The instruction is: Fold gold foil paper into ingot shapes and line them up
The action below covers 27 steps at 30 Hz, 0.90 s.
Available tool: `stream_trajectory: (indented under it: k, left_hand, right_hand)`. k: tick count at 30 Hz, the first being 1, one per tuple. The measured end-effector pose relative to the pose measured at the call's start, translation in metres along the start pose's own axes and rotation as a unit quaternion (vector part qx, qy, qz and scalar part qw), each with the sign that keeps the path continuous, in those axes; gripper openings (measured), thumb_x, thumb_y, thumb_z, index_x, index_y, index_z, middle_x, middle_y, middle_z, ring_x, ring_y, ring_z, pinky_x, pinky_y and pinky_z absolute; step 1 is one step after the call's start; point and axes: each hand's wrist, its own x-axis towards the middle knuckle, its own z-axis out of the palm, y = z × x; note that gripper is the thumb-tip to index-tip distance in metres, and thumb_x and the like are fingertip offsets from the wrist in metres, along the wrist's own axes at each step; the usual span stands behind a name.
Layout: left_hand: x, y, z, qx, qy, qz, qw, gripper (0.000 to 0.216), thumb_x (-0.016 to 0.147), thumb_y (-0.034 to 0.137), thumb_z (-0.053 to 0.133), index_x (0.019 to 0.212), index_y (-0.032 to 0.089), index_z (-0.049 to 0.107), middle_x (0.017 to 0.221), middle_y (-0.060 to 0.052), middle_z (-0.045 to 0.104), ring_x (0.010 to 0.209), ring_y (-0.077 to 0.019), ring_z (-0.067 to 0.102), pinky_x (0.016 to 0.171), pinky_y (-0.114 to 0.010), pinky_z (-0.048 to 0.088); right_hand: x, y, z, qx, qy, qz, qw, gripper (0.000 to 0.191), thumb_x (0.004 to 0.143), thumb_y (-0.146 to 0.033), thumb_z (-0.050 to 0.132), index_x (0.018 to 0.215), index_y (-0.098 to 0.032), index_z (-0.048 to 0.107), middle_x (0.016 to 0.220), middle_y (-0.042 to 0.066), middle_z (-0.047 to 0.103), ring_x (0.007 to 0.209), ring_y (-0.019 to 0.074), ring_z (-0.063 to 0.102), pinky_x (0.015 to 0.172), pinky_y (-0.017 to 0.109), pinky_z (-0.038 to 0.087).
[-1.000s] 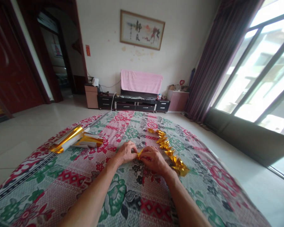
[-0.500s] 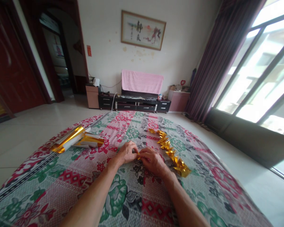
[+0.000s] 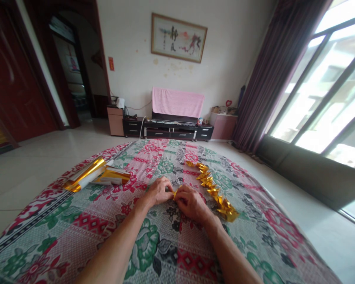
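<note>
Over the middle of the flowered cloth (image 3: 153,236), my left hand (image 3: 160,190) and my right hand (image 3: 190,200) meet, fingertips pinched on a small piece of gold foil paper (image 3: 175,193). Most of that piece is hidden by the fingers. To the right of my right hand lies a row of folded gold paper pieces (image 3: 214,192), running from near the far side toward me. On the left, apart from my left hand, rest loosely curled gold sheets (image 3: 87,174) with pale undersides.
Beyond the cloth's far edge stands a low black cabinet (image 3: 177,133) with a pink towel (image 3: 177,101) draped over something on it. A purple curtain (image 3: 268,71) and a bright window are at the right. Pale floor tiles (image 3: 35,169) surround the cloth-covered surface.
The fingers of my right hand have shifted slightly, and a bit more of the gold paper shows between the hands. The gold row and the curled sheets stay in place.
</note>
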Motion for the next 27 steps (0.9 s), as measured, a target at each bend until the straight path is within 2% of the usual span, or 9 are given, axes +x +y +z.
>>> stream_trajectory:
  k: [5, 13, 17, 27]
  left_hand:
    - [0.0, -0.001, 0.0, 0.004, 0.0, 0.003, 1.0, 0.007, 0.061, 0.02, 0.065, 0.068, 0.02, 0.065, 0.087, -0.003, 0.06, 0.083, -0.0166, 0.055, 0.081, -0.029, 0.044]
    - [0.001, -0.002, -0.001, 0.01, -0.005, 0.016, 1.0, 0.007, 0.063, 0.019, 0.063, 0.07, 0.019, 0.066, 0.085, -0.003, 0.06, 0.083, -0.0166, 0.055, 0.081, -0.03, 0.044]
    - [0.002, -0.003, 0.0, 0.009, -0.004, 0.021, 1.0, 0.007, 0.064, 0.019, 0.062, 0.07, 0.019, 0.066, 0.085, -0.003, 0.06, 0.084, -0.0162, 0.055, 0.081, -0.029, 0.045]
    - [0.001, -0.003, -0.002, 0.011, -0.014, 0.025, 1.0, 0.009, 0.064, 0.025, 0.066, 0.071, 0.019, 0.066, 0.085, -0.004, 0.06, 0.084, -0.017, 0.055, 0.081, -0.03, 0.044]
  right_hand:
    - [0.001, -0.003, -0.004, -0.012, -0.008, 0.016, 1.0, 0.013, 0.074, -0.008, 0.053, 0.072, -0.019, 0.061, 0.081, 0.003, 0.058, 0.076, 0.0127, 0.054, 0.071, 0.025, 0.044]
    - [0.007, -0.005, 0.0, -0.021, 0.03, 0.063, 0.997, 0.016, 0.077, -0.009, 0.048, 0.067, -0.016, 0.058, 0.078, 0.004, 0.057, 0.071, 0.0113, 0.053, 0.066, 0.022, 0.041]
    - [0.01, -0.005, 0.002, -0.042, 0.019, 0.09, 0.995, 0.017, 0.077, -0.009, 0.048, 0.064, -0.015, 0.057, 0.072, 0.003, 0.056, 0.069, 0.0109, 0.052, 0.065, 0.021, 0.039]
    - [0.011, -0.001, -0.005, -0.007, -0.023, 0.065, 0.998, 0.017, 0.084, -0.016, 0.046, 0.073, -0.018, 0.059, 0.071, 0.0, 0.059, 0.068, 0.0101, 0.052, 0.064, 0.02, 0.036]
